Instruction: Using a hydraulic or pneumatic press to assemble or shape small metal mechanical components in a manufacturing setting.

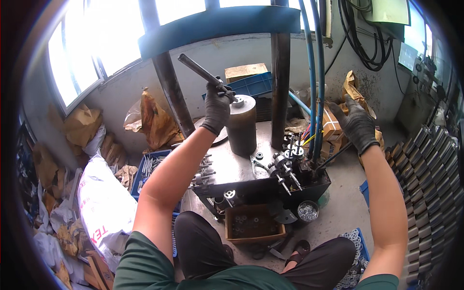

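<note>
My left hand (217, 107), in a dark glove, is closed around a metal shaft (199, 68) that slants up to the left. It is beside the top of an upright grey cylinder (241, 128) on the press table (226, 166). My right hand (357, 124), also gloved, is raised at the right with its fingers apart. It holds nothing that I can see. A dark lever (334, 157) rises toward that wrist from the table's right corner. Several shafts with round rotor-like parts (285, 169) and a pair of pliers (259, 167) lie on the table.
Two steel columns (280, 87) carry a blue crossbeam (220, 31). Blue hoses (319, 87) hang at the right. Under the table sit a wooden box (256, 237) and a can of small metal parts (308, 211). Stacked metal pieces (420, 193) stand right, a white sack (104, 198) left.
</note>
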Available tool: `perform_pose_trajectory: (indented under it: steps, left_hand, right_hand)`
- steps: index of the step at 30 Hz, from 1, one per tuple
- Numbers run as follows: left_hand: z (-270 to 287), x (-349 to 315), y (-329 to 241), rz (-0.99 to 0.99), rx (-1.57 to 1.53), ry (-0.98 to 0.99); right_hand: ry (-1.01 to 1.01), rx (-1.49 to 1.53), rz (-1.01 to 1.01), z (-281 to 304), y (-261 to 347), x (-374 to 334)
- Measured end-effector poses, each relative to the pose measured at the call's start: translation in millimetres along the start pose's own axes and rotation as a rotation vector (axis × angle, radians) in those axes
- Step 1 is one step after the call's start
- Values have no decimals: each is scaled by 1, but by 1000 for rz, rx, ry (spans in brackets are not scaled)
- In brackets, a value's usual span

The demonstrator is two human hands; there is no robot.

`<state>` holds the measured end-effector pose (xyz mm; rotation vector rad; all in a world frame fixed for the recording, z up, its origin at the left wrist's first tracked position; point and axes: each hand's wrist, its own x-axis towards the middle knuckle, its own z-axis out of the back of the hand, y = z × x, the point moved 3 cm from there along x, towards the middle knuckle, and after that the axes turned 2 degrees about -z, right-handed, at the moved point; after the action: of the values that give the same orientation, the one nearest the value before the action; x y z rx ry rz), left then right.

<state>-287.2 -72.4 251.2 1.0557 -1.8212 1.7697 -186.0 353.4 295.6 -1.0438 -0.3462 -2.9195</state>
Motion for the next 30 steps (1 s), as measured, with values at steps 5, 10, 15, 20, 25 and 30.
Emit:
perform_pose_trajectory:
  steps: [5, 10, 15, 20, 25, 30]
  left_hand:
    - [-8, 40, 23, 163, 72, -42]
    - [5, 60, 48, 208, 273, 59]
    - [-13, 56, 30, 62, 638, 161]
    - [-18, 57, 25, -30, 739, 265]
    - [-13, 57, 22, -46, 804, 268]
    - [-19, 56, 17, 22, 765, 268]
  right_hand:
    - [276, 157, -117, 0, 5, 7]
    - [173, -52, -40, -12, 2, 7]
    - [178, -23, -24, -9, -3, 5]
    - [262, 15, -53, 3, 5, -11]
    - [246, 109, 119, 33, 12, -75]
    - [475, -24, 265, 44, -9, -167]
